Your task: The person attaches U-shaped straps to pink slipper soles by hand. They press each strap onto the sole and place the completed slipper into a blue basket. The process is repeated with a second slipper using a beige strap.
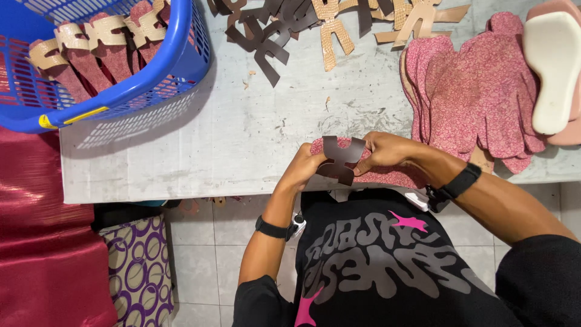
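At the near edge of the grey worktable (pixel 230 133), both my hands hold one piece of footwear. My left hand (pixel 302 169) pinches a dark brown strap piece (pixel 340 158) against the toe end of a pink patterned insole (pixel 387 175). My right hand (pixel 387 150) grips the same insole from above, fingers on the strap's right side. The strap lies across the insole's front. Each wrist carries a black band.
A blue plastic basket (pixel 175 66) at the far left holds pink insoles with tan straps. Loose brown and tan strap pieces (pixel 290 30) lie at the table's back. A stack of pink insoles (pixel 472 97) and a white sole (pixel 554 66) sit at right. Red fabric (pixel 42 230) hangs at left.
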